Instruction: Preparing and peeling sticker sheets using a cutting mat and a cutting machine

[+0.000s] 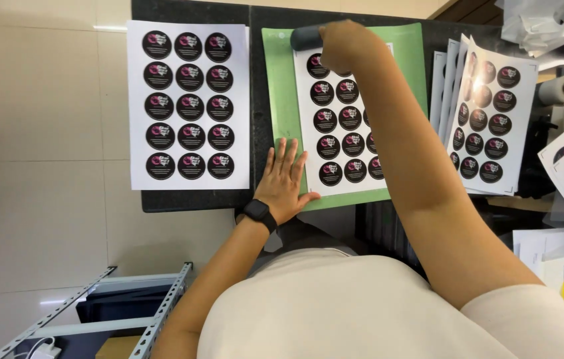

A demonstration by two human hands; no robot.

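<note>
A white sheet of round black stickers (335, 126) lies on a green mat (281, 93) on the dark table. My left hand (285, 179) presses flat on the mat's near left corner, fingers spread, a black watch on the wrist. My right hand (345, 43) is closed on a dark grey roller (305, 38) at the far end of the sheet. My right forearm hides the sheet's right side.
Another sticker sheet (189, 103) lies to the left on the dark table (195, 199). A fanned stack of sticker sheets (491, 119) sits at the right, with more sheets, a tape roll (558, 90) and papers beyond. A metal rack (155, 312) stands below left.
</note>
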